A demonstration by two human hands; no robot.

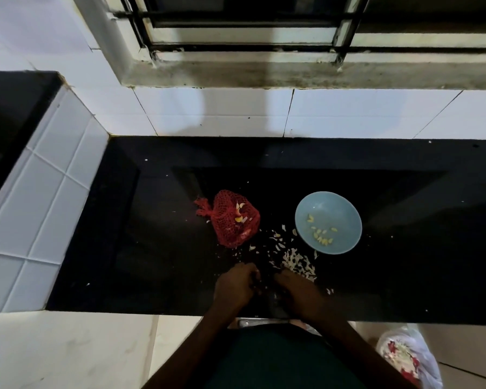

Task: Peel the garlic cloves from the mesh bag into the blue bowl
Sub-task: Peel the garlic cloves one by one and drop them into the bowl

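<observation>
Can't see the clove btwn my left hand & right hand at the countertop's near edge. Fingers curl inward, grip unclear. If it slips, it drops off the edge. Mesh bag sits mid-counter w/ blue bowl to its right. Skins by the rim could get in.

Nothing readable here, honestly. No letters, brand or numbers that I can make out on the red mesh bag or the blue bowl. The plastic bag down on the floor shows some red and white, but it's way too blurry to tell whether any of that is print.
</observation>
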